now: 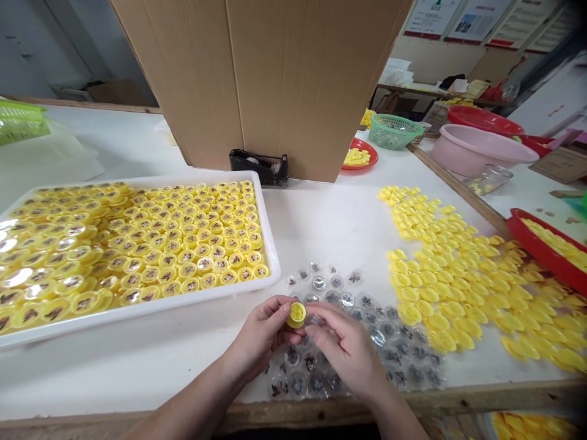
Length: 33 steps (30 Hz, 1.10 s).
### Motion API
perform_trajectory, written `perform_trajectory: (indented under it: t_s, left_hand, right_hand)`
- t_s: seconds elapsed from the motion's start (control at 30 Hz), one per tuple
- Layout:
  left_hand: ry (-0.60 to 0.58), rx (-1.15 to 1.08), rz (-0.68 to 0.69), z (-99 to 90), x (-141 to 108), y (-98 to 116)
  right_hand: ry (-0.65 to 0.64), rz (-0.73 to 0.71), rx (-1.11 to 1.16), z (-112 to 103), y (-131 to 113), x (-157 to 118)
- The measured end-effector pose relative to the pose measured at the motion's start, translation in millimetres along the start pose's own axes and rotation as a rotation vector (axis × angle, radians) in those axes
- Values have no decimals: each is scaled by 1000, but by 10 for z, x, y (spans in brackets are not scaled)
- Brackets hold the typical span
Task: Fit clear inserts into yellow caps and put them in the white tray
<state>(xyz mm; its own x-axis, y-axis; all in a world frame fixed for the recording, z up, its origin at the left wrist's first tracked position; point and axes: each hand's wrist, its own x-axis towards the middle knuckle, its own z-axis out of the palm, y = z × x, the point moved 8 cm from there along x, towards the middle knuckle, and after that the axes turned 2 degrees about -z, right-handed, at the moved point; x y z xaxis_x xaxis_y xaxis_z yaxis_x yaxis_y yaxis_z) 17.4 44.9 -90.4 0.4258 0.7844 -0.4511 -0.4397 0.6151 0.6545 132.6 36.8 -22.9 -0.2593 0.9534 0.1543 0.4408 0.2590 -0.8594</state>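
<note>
A small round yellow piece (296, 314) is pinched between the thumb and fingers of my left hand (266, 327), its open face toward the camera. My right hand (342, 342) is close on its right, fingers curled near the piece; whether they hold something is hidden. Under and around both hands lie many clear round discs with dark printed pictures (316, 382). Loose yellow pieces (443, 287) are spread on the white table (321, 226) at the right. A white tray (271, 256) at the left holds rows of yellow pieces with printed pictures.
A tall cardboard sheet (275, 79) stands behind a black tape dispenser (259, 167). Red trays (518, 229), a green basket (395, 132) and a pink basin (477, 150) stand at the right. A wooden strip (463, 189) crosses the table there.
</note>
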Motion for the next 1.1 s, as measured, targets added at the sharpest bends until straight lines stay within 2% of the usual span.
perform_trajectory:
  t_s: [0.13, 0.27, 0.37, 0.47, 0.6, 0.73, 0.9, 1.03, 1.1]
  left_hand:
    - [-4, 32, -8, 4, 14, -19]
    - [44, 41, -11, -44, 21, -34]
    - [46, 38, -8, -43, 20, -39]
    - [26, 19, -11, -24, 20, -51]
    - [-3, -65, 7, -11, 12, -26]
    - [-5, -94, 21, -18, -12, 15]
    - [6, -54, 14, -22, -37, 4]
    - [-11, 47, 44, 7, -50, 9]
    - [-9, 76, 57, 18, -57, 23]
  right_hand:
    - [56, -11, -30, -42, 71, -34]
    - [137, 1, -93, -162, 152, -42]
    - [262, -89, -230, -264, 31, -23]
    - [321, -212, -424, -199, -169, 17]
    - [215, -262, -487, 29, -275, 79]
    - [36, -266, -424, 126, -261, 71]
    - [-157, -240, -404, 81, -269, 71]
    - [-206, -216, -518, 15, -340, 140]
    - [-219, -212, -487, -5, -371, 177]
